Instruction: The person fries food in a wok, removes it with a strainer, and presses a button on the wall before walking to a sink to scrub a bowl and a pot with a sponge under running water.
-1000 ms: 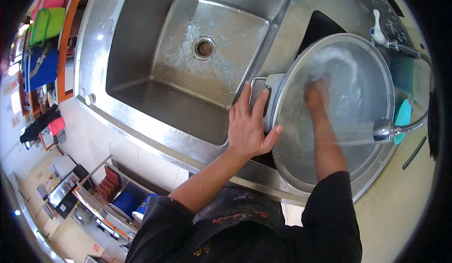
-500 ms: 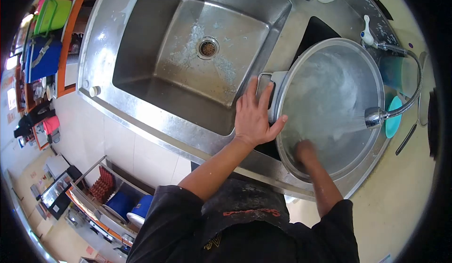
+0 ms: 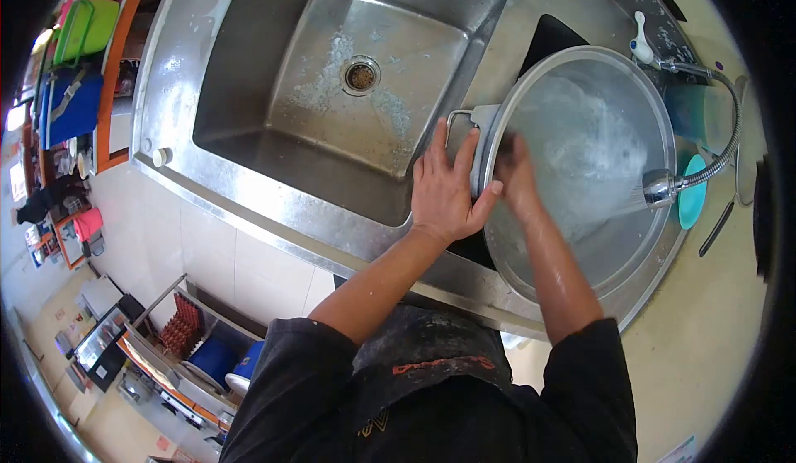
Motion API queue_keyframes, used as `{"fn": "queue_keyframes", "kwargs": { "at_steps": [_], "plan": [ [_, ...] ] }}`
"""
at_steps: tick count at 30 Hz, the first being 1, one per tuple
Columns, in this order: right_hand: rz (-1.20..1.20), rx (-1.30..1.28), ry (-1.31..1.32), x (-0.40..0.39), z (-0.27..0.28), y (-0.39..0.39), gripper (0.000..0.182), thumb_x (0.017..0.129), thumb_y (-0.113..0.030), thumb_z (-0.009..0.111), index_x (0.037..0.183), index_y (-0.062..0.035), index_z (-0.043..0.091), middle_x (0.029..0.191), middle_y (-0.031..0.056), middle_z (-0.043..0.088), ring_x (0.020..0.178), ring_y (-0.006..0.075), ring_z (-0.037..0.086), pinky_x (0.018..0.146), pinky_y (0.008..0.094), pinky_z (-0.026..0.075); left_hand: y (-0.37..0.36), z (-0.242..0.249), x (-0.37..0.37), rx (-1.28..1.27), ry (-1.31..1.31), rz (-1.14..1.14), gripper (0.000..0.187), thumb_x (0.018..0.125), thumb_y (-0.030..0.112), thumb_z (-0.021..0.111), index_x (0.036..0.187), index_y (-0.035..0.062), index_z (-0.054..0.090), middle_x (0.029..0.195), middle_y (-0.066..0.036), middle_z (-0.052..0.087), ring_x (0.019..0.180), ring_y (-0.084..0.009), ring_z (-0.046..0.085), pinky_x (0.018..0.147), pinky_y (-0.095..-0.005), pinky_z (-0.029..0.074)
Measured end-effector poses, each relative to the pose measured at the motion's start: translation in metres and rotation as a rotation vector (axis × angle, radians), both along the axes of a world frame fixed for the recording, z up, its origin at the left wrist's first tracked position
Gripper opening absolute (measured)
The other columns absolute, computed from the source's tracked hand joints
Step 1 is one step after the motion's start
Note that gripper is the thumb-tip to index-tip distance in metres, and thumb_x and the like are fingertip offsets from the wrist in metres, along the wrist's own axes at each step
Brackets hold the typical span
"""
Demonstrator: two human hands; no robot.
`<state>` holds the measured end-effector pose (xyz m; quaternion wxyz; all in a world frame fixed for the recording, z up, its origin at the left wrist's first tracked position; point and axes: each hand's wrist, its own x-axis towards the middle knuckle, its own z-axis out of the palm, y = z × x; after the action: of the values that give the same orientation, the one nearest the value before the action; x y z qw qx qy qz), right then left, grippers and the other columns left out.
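Note:
A large round metal pot (image 3: 580, 260) stands over the right side of the sink, with cloudy water in it. My left hand (image 3: 445, 185) lies with fingers spread against the pot's outer left side. Its thumb reaches the rim, and its fingertips are beside the wire side handle (image 3: 453, 123). Inside the pot, my right hand (image 3: 519, 177) is at the left inner wall; its fingers are smeared by motion. Water sprays from a chrome spray head (image 3: 659, 189) into the pot at the right.
To the left is a steel sink basin (image 3: 290, 158) with whitish residue around its drain (image 3: 361, 76). A flexible hose (image 3: 734, 123) curves from the tap (image 3: 640, 47). A turquoise dish (image 3: 692, 193) and a dark-handled utensil (image 3: 716, 229) lie at the right.
My right hand has moved up along the pot's inner left wall, from the near side. My left hand stays at the pot's side. The view has shifted slightly.

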<state>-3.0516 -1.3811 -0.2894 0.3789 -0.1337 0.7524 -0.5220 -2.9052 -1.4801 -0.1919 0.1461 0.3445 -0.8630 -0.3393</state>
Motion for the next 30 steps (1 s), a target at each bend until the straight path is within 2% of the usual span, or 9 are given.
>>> {"fn": "queue_keyframes", "kwargs": {
  "at_steps": [2, 6, 11, 16, 19, 22, 25, 29, 30],
  "plan": [
    [0.432, 0.276, 0.184, 0.025, 0.051, 0.041, 0.038, 0.095, -0.005, 0.056, 0.132, 0.0033, 0.052, 0.128, 0.0282, 0.061, 0.121, 0.0399, 0.059, 0.104, 0.0436, 0.045, -0.001, -0.001, 0.001, -0.015, -0.010, -0.008, 0.080, 0.090, 0.056, 0.056, 0.150, 0.0061, 0.040, 0.151, -0.037, 0.031, 0.134, -0.0518, 0.040, 0.104, -0.0571, 0.034],
    [0.878, 0.641, -0.053, -0.003, 0.093, 0.138, 0.048, 0.086, -0.002, 0.056, 0.133, 0.0009, 0.054, 0.126, 0.0305, 0.061, 0.121, 0.0420, 0.059, 0.105, 0.0437, 0.044, -0.001, -0.001, 0.001, -0.027, -0.001, -0.015, 0.080, 0.090, 0.057, 0.056, 0.150, 0.0068, 0.040, 0.152, -0.037, 0.030, 0.132, -0.0511, 0.040, 0.105, -0.0570, 0.033],
    [1.248, 1.248, 0.449, -0.098, 0.084, 0.244, 0.045, 0.090, -0.018, 0.057, 0.134, -0.0072, 0.058, 0.132, 0.0217, 0.061, 0.125, 0.0400, 0.056, 0.108, 0.0480, 0.042, -0.001, -0.001, 0.002, -0.041, -0.003, -0.044, 0.081, 0.088, 0.054, 0.058, 0.150, 0.0070, 0.038, 0.151, -0.037, 0.031, 0.133, -0.0506, 0.040, 0.103, -0.0590, 0.033],
    [0.932, 1.011, 1.374, -0.244, 0.044, 0.276, 0.042, 0.098, -0.034, 0.053, 0.133, -0.0129, 0.060, 0.141, 0.0121, 0.058, 0.133, 0.0347, 0.051, 0.113, 0.0525, 0.038, -0.002, 0.001, 0.003, -0.038, -0.004, -0.041, 0.082, 0.087, 0.054, 0.060, 0.151, 0.0077, 0.038, 0.150, -0.036, 0.032, 0.132, -0.0503, 0.041, 0.103, -0.0591, 0.033],
    [1.044, 1.416, 1.266, -0.269, 0.086, 0.164, 0.040, 0.098, -0.022, 0.051, 0.135, -0.0106, 0.058, 0.139, 0.0150, 0.057, 0.129, 0.0365, 0.051, 0.107, 0.0514, 0.043, -0.001, -0.001, 0.002, -0.045, 0.003, -0.035, 0.083, 0.086, 0.053, 0.061, 0.151, 0.0078, 0.038, 0.151, -0.035, 0.033, 0.133, -0.0502, 0.041, 0.104, -0.0588, 0.034],
    [0.768, 0.743, 1.501, -0.281, 0.088, 0.098, 0.035, 0.096, -0.012, 0.054, 0.131, -0.0063, 0.059, 0.130, 0.0197, 0.060, 0.119, 0.0408, 0.056, 0.098, 0.0495, 0.048, 0.000, -0.002, 0.001, -0.043, -0.037, -0.019, 0.083, 0.085, 0.053, 0.062, 0.151, 0.0074, 0.039, 0.151, -0.036, 0.033, 0.135, -0.0502, 0.040, 0.104, -0.0584, 0.034],
    [-0.023, 0.450, 1.229, -0.244, 0.036, 0.022, 0.042, 0.084, -0.020, 0.075, 0.121, -0.0063, 0.062, 0.116, 0.0209, 0.067, 0.103, 0.0424, 0.064, 0.092, 0.0493, 0.050, 0.002, 0.000, -0.002, -0.037, -0.075, -0.038, 0.083, 0.086, 0.055, 0.061, 0.150, 0.0066, 0.039, 0.152, -0.036, 0.032, 0.138, -0.0506, 0.038, 0.104, -0.0583, 0.035],
    [-0.356, 0.200, 0.560, -0.145, 0.004, -0.051, 0.039, 0.085, -0.023, 0.078, 0.111, 0.0017, 0.063, 0.100, 0.0209, 0.069, 0.094, 0.0358, 0.068, 0.085, 0.0440, 0.051, 0.003, -0.007, -0.002, -0.080, -0.036, -0.040, 0.082, 0.084, 0.055, 0.061, 0.148, 0.0077, 0.043, 0.151, -0.037, 0.032, 0.132, -0.0506, 0.043, 0.105, -0.0558, 0.035],
    [-0.351, 0.164, 0.666, -0.118, -0.021, -0.058, 0.035, 0.087, -0.018, 0.075, 0.112, 0.0035, 0.062, 0.100, 0.0229, 0.069, 0.094, 0.0368, 0.068, 0.084, 0.0440, 0.052, 0.004, -0.007, -0.002, -0.080, -0.042, -0.042, 0.082, 0.084, 0.055, 0.061, 0.148, 0.0072, 0.043, 0.151, -0.037, 0.032, 0.132, -0.0510, 0.042, 0.105, -0.0558, 0.035]
  ]
}}
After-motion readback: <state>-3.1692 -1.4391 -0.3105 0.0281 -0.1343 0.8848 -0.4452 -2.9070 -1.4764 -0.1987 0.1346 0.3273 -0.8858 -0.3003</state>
